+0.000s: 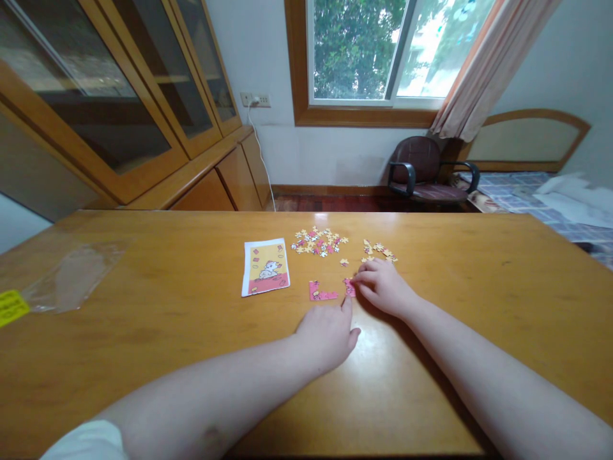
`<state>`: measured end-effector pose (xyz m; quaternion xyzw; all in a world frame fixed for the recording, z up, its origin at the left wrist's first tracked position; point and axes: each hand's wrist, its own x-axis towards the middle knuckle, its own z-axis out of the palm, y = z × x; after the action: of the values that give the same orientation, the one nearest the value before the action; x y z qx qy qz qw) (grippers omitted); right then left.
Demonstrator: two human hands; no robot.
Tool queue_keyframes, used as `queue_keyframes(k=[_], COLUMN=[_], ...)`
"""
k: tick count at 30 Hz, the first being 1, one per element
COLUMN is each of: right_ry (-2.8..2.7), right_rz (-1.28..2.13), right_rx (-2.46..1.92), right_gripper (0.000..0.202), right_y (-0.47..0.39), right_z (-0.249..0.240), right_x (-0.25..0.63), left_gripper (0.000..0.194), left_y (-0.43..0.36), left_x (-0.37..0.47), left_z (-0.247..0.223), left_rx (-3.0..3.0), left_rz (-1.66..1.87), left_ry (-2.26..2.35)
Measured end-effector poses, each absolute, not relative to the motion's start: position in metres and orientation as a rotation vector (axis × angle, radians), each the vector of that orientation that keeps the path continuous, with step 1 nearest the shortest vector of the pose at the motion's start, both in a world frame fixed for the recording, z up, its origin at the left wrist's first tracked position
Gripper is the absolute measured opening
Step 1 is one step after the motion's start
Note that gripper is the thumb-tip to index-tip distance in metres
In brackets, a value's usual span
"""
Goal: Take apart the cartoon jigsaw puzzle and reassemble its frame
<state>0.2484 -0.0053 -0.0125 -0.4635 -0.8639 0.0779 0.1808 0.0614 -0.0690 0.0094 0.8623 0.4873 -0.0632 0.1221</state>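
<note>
My left hand (328,337) has its index finger stretched out, the tip at the lower edge of a small group of pink puzzle pieces (350,287). Its thumb stands apart and nothing is held. My right hand (383,286) is bent over the right side of that pink group, fingertips closed at its edge; part of it is hidden under them. Just left, separated by a small gap, lies a joined L-shaped pink section (320,294). A reference picture (266,267) of a white cartoon animal on yellow and pink lies farther left.
Behind the hands lie a pile of loose puzzle pieces (318,241), a smaller cluster (379,249) and a single piece (344,262). A clear plastic bag (71,281) with a yellow label lies on the wooden table (182,345) at left. An armchair (421,169) stands beyond.
</note>
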Motion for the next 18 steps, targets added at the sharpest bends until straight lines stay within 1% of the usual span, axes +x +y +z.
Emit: queue_keyframes(k=[5, 10, 14, 18], right_ry=[-2.424, -2.194, -2.175, -2.039], right_rz=[0.192, 0.025, -0.046, -0.144], right_rx=[-1.343, -1.607, -1.764, -2.036], right_gripper=[0.022, 0.020, 0.022, 0.025], right_y=[-0.005, 0.001, 0.005, 0.008], right_z=[-0.012, -0.010, -0.005, 0.005], right_x=[0.250, 0.262, 0.274, 0.287], left_gripper=[0.066, 0.066, 0.068, 0.068], left_y=[-0.067, -0.065, -0.064, -0.064], left_x=[0.060, 0.059, 0.057, 0.056], left_z=[0.011, 0.015, 0.015, 0.015], left_rx=[2.501, 2.500, 2.485, 2.493], left_rz=[-0.195, -0.197, -0.198, -0.187], left_ry=[1.404, 1.376, 1.362, 1.352])
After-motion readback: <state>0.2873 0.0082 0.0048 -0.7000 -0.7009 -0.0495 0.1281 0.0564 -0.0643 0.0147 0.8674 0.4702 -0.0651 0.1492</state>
